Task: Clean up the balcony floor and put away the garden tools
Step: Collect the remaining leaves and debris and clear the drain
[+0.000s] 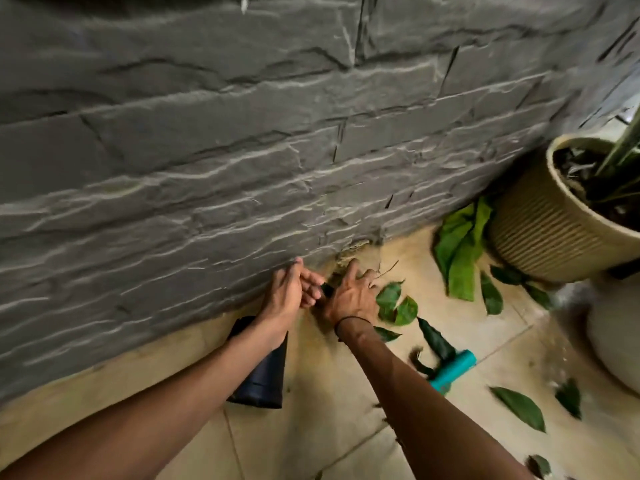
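A single head-worn wide-angle view looks forward and down — close to a dark stone wall (242, 150) filling the upper frame. Below the wall lies tiled floor (329, 427); both forearms reach in from the bottom edge.

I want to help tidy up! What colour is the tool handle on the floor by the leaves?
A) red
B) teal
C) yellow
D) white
B: the handle lying on the floor among the leaves is teal.
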